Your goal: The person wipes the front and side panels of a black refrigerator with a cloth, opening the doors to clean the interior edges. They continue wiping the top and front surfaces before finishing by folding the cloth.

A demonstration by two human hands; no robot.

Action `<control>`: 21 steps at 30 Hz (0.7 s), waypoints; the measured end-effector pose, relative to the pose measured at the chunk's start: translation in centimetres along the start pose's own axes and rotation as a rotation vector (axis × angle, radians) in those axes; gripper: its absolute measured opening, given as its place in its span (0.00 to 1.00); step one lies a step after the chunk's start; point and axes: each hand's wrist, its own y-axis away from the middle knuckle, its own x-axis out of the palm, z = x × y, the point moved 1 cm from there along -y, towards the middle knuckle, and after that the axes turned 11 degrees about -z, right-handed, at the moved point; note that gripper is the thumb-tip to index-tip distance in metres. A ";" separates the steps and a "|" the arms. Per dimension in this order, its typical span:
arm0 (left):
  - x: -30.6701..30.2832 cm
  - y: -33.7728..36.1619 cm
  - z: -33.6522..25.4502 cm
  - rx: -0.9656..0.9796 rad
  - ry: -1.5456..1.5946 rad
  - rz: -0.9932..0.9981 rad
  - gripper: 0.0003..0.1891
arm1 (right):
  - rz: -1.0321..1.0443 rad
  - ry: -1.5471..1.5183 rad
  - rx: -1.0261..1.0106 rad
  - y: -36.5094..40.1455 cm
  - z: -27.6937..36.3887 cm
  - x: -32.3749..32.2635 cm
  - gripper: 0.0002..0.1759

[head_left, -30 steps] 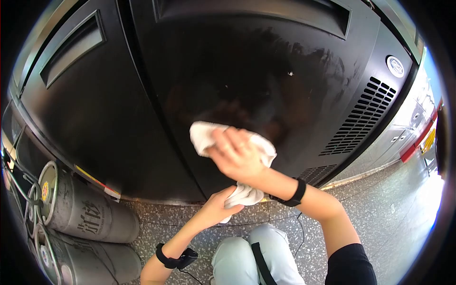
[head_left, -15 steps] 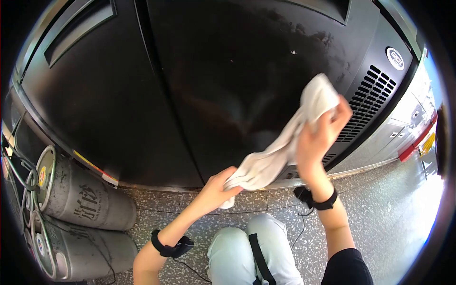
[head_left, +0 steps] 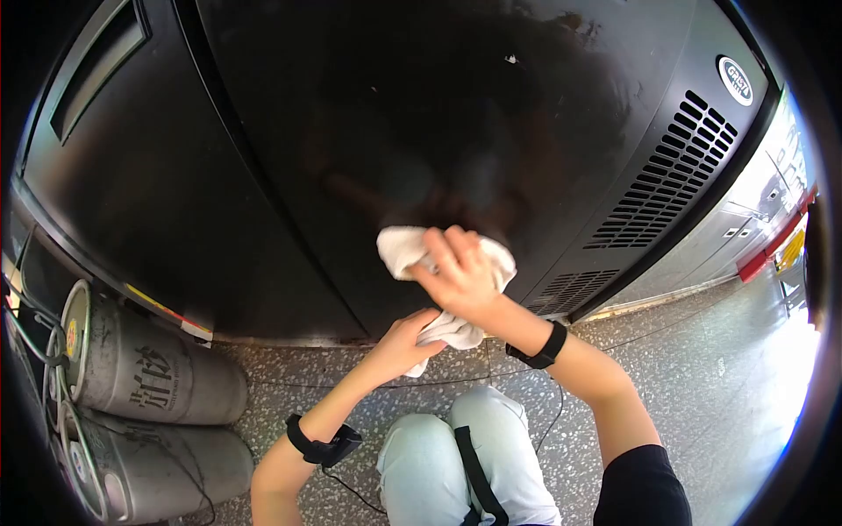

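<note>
A whitish cloth (head_left: pixel 402 249) stretches between both of my hands. My right hand (head_left: pixel 463 272) is closed over its upper part and presses it against the lower middle of a black cabinet door (head_left: pixel 421 114). Lower down, my left hand (head_left: pixel 405 349) grips the bunched other end of the cloth, just in front of the door's bottom edge. The door surface is glossy, with a small pale mark and some smudges toward its top right. Part of the cloth is hidden under my right hand and forearm.
Two grey metal kegs (head_left: pixel 167 373) lie on their sides at the left, with hoses by their ends. A vent grille (head_left: pixel 667 175) and an oval badge (head_left: pixel 735 81) are on the cabinet's right side. A thin cable runs across the speckled floor (head_left: pixel 614 438).
My right hand has moved down and left with the cloth, from near the grille to the door's lower middle. My left hand stays nearly in place. The view has shifted slightly.
</note>
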 end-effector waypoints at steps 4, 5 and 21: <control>-0.3 1.8 1.1 -0.119 -0.088 0.048 0.25 | 0.125 -0.150 0.063 3.1 2.6 1.1 0.15; -0.3 2.2 1.1 -0.145 -0.113 0.051 0.24 | 0.129 -0.181 0.121 3.6 2.8 0.9 0.14; 5.3 -5.8 -4.8 0.152 -0.007 0.150 0.21 | -0.426 0.392 0.419 -1.8 -11.8 -8.3 0.18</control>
